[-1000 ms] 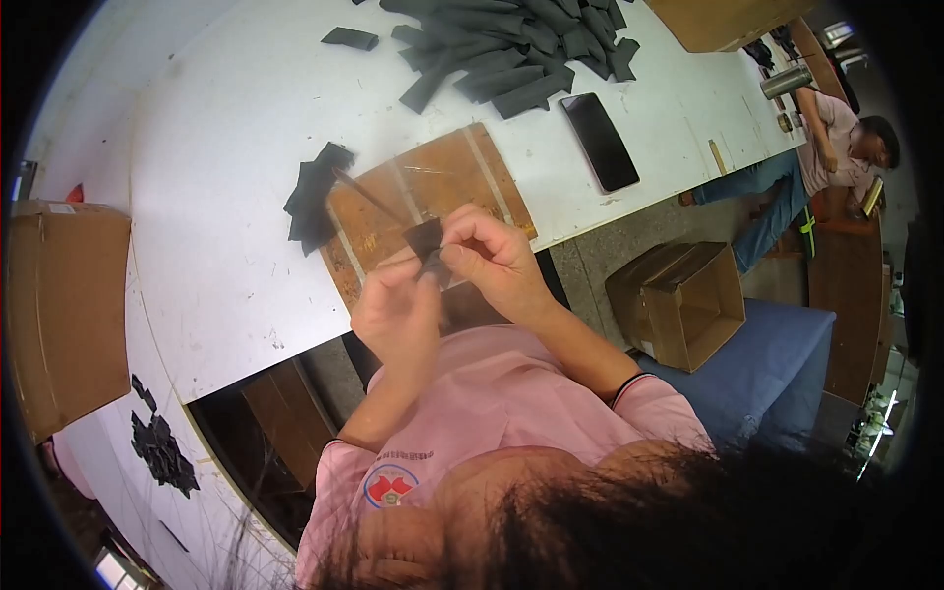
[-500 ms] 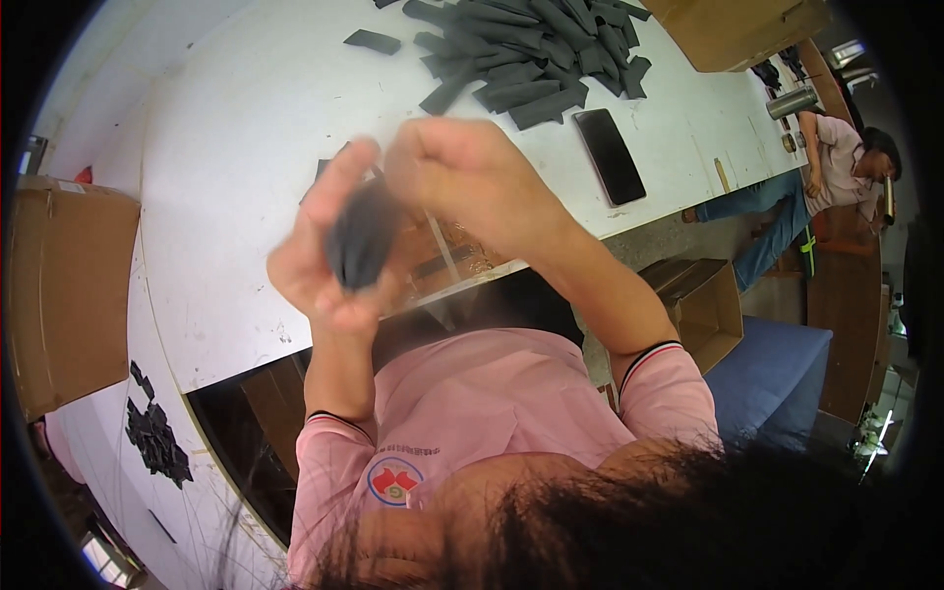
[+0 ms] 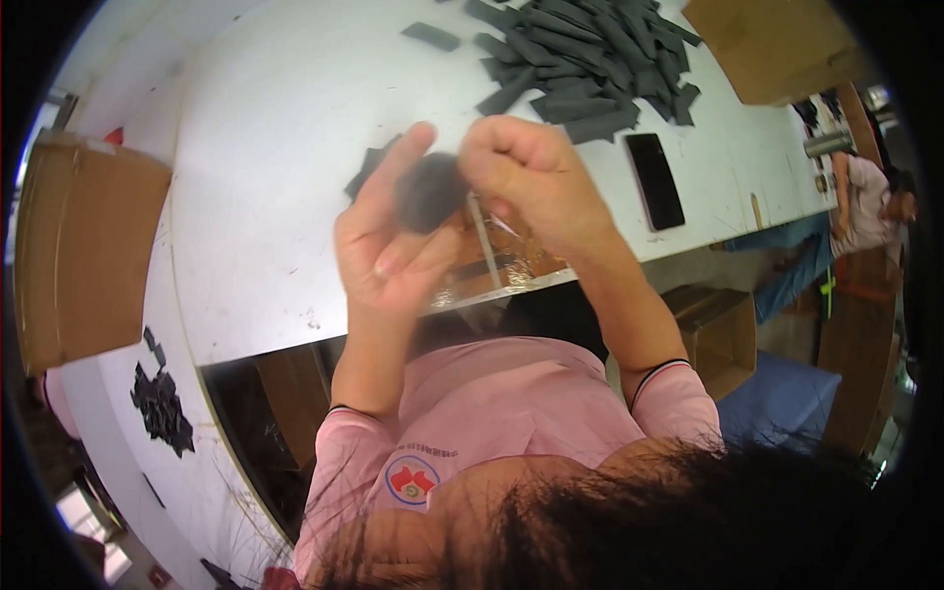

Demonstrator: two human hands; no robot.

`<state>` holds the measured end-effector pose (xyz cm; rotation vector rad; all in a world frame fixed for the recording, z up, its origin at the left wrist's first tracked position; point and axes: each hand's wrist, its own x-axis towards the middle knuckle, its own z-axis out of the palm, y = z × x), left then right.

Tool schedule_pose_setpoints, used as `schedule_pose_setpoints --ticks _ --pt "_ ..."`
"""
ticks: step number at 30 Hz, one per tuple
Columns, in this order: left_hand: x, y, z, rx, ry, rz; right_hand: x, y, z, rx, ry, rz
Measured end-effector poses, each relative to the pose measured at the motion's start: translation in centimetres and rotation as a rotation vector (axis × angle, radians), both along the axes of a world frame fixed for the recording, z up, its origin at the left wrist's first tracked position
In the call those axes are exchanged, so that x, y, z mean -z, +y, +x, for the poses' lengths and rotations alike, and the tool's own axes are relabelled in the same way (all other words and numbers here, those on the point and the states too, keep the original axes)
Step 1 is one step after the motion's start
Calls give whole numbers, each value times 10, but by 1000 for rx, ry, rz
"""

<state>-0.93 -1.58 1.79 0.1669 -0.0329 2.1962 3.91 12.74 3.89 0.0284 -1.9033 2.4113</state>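
A dark grey piece of soft, cloth-like material is held up over the table, smeared by motion and roughly rounded in outline. My left hand cradles it from the left, with the index finger stretched up along its side. At its right edge, the curled fingers and thumb of my right hand pinch together, and the exact grip there is hidden. Just behind my left fingers, another few dark grey pieces lie on the white table.
A heap of flat dark grey strips covers the far table, beside a black phone. Cardboard boxes stand at left and far right. Clear plastic lies at the near edge. Black scraps lie lower left. Another person sits at right.
The dark grey piece has turned from an upright, elongated look to a rounder one. My left fingers have spread more around it. The whole view has shifted, so the table things appear further right.
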Motion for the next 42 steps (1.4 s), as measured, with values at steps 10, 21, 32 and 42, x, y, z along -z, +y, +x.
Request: schedule_pose_setpoints --ticks 10,21,32,42 --pt "29 5 -1 11 -91 -301 47 9 -3 -117 -218 -277" --pt "39 12 -15 168 -615 125 44 7 -16 -65 -281 -227" --pt "12 8 25 -398 414 -501 41 10 -11 -153 -85 -179" --pt "50 3 13 -108 21 -525 90 5 -6 -78 -164 -235"
